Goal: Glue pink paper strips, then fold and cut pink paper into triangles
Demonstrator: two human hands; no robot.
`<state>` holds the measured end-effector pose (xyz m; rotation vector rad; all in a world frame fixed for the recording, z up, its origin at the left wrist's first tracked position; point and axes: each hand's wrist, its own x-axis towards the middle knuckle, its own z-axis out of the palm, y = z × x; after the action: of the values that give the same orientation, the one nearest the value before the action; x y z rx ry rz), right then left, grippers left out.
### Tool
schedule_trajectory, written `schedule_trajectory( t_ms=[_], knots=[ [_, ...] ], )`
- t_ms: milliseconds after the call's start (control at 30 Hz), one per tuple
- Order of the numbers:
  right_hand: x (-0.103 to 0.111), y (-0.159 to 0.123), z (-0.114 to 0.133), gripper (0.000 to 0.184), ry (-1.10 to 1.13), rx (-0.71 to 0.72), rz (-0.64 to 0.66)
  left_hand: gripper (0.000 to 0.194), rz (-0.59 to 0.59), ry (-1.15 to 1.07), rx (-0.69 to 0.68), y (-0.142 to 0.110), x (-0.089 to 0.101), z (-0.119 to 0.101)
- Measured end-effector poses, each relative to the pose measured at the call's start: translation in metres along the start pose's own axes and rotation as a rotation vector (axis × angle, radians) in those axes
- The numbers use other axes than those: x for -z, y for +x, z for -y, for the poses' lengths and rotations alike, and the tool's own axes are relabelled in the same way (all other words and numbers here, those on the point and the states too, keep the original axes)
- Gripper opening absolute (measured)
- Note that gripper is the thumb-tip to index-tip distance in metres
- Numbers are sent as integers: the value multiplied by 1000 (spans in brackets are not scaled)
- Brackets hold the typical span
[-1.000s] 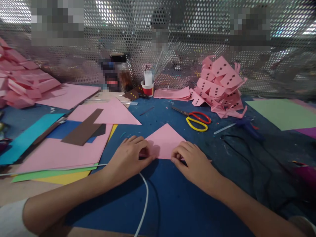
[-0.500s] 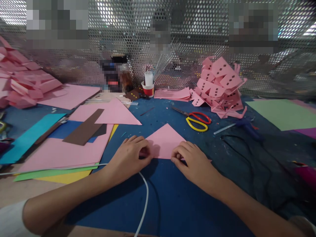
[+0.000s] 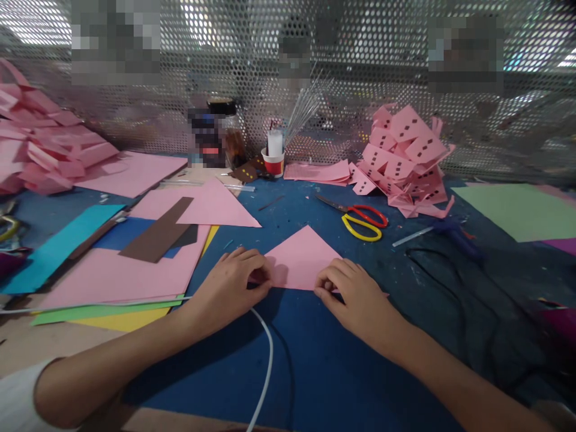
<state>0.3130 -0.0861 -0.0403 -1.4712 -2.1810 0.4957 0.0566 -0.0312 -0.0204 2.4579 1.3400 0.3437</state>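
A pink sheet of paper (image 3: 300, 259), folded into a triangle, lies on the blue mat with its point away from me. My left hand (image 3: 236, 279) is closed in a pinch at the left part of its near folded edge. At the right part of that edge, my right hand (image 3: 353, 291) pinches the paper with curled fingers. Both side corners are mostly hidden under the hands. Beyond the right hand lie scissors (image 3: 362, 223) with one red and one yellow handle. Another pink paper triangle (image 3: 220, 204) rests on the sheets at the left.
Coloured sheets (image 3: 121, 279) and a brown strip (image 3: 157, 231) lie left. A white cable (image 3: 270, 354) crosses the mat (image 3: 216, 384). Pink paper pieces with dark squares (image 3: 405, 156) stand at the back right. A glue gun (image 3: 456, 234) and green paper (image 3: 517, 207) are right. A perforated metal screen (image 3: 351, 78) stands behind.
My left hand has slid slightly left along the folded edge. The right hand stays at the paper's right side. The whole view has shifted a little.
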Motion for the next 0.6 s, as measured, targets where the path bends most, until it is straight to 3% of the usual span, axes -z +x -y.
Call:
schedule_trajectory(
  t_ms=[600],
  knots=[
    [1,1,1,12,8,-16,13,6,-12,-2,-4,-4,3,15]
  ],
)
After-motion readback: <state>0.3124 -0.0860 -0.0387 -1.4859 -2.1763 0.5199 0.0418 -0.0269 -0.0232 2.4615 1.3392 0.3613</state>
